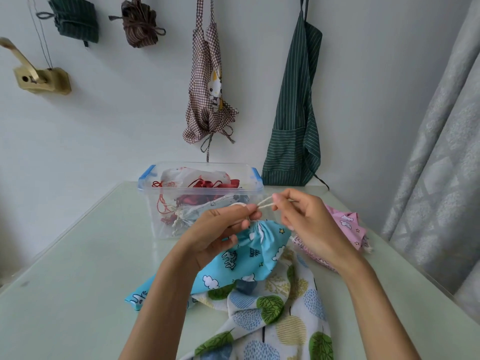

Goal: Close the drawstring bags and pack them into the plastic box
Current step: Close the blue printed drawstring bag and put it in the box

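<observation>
Head view shows the left hand [220, 235] gripping the gathered neck of the blue bag [241, 261], just in front of the plastic box [166, 219], while the right hand [304, 219] pinches the white drawstring [265, 202] drawn out from that neck. Near the box's right side lies a pink bag [348, 224]; closer to the person than the box, a leaf-print bag [272, 307] sits under the blue one, and red and pale bags fill the box.

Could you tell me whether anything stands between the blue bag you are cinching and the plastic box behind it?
Nothing visible does. The blue bag is held by the left hand, the right hand pinching its cord, just in front of the box. The box has no lid on and already holds bags.
</observation>
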The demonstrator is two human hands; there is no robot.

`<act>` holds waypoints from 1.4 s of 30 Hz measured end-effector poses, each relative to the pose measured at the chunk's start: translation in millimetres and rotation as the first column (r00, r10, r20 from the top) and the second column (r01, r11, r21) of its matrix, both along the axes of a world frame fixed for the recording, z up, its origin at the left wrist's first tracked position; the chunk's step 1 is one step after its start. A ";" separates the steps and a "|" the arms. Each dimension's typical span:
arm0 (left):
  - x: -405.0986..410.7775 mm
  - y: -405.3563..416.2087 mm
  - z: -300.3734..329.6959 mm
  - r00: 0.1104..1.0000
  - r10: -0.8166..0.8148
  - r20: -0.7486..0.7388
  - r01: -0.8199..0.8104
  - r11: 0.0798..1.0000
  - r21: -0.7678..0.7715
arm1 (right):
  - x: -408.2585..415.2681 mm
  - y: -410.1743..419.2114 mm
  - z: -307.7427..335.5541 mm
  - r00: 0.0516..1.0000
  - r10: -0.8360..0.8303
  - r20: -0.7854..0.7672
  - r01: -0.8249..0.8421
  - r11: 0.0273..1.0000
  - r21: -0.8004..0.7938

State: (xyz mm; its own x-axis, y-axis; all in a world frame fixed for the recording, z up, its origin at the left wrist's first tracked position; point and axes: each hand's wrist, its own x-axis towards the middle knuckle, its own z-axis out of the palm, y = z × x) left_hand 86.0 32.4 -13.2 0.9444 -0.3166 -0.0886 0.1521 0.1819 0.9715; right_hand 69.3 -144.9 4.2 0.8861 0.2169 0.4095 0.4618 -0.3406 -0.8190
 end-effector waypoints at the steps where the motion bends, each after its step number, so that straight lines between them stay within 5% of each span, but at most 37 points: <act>1: 0.0 -0.3 1.0 1.000 0.014 -0.011 -0.015 1.000 -0.025 | -2.3 -0.8 2.0 1.000 0.012 0.005 -0.012 0.999 -0.032; 6: -1.0 -3.5 0.8 0.993 0.110 -0.035 -0.111 0.993 -0.044 | -15.3 -17.9 13.5 1.000 0.021 0.009 -0.018 0.967 -0.254; 9: -1.9 -0.9 1.1 0.987 0.159 0.000 -0.159 0.987 0.011 | -27.5 -28.0 22.6 0.974 0.074 -0.215 -0.146 0.930 -0.338; 11: -3.0 0.2 2.6 0.986 0.161 0.044 -0.163 0.985 0.057 | -23.0 -29.4 19.2 0.991 -0.028 -0.132 -0.023 0.931 -0.365; 14: -7.1 -1.7 5.9 0.984 0.124 0.125 -0.141 0.981 0.136 | -9.4 -17.7 8.5 0.993 -0.119 0.026 0.120 0.926 -0.357; 18: -9.1 -2.1 8.0 0.975 0.122 0.185 -0.157 0.969 0.190 | 2.1 -3.1 -8.2 0.995 0.044 -0.091 -0.067 0.962 -0.265; 28: -10.5 -0.4 6.5 0.891 0.100 0.443 -0.240 0.932 0.271 | 8.3 4.7 -22.5 0.994 0.012 -0.104 -0.014 1.000 -0.025; 35: -7.0 -9.0 -6.0 0.709 0.155 0.688 -0.546 0.739 0.396 | 9.8 7.8 -26.6 0.995 -0.083 -0.048 0.077 0.989 -0.123; 42: 0.2 -15.1 -17.4 0.638 0.181 0.748 -0.587 0.743 0.321 | 14.6 -6.6 -25.1 0.990 -0.105 -0.090 0.100 0.993 -0.064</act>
